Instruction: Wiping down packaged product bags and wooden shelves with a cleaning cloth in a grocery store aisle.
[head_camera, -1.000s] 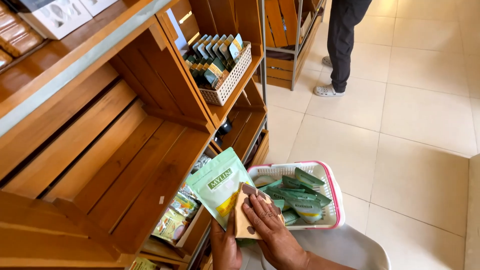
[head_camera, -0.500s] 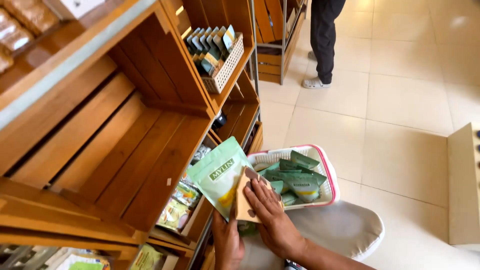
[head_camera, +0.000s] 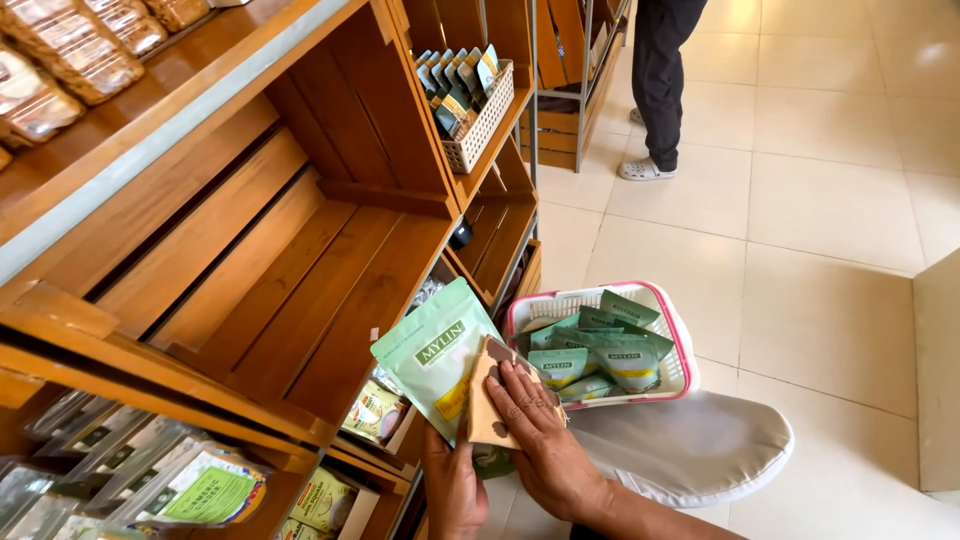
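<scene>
your left hand (head_camera: 452, 487) grips a pale green foil pouch (head_camera: 437, 362) from below; your right hand (head_camera: 537, 432) presses a tan cloth (head_camera: 481, 402) flat against it, just left of the pink-rimmed white basket (head_camera: 598, 300).

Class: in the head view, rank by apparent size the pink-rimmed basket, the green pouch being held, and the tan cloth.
1. pink-rimmed basket
2. green pouch, though nearness to the camera leaves this close pair unsure
3. tan cloth, clearly smallest

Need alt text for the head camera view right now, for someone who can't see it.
The left hand holds a light green pouch while the right hand presses a tan cloth against it. Beside them are a pink-rimmed basket of similar pouches and an empty wooden shelf.
</scene>
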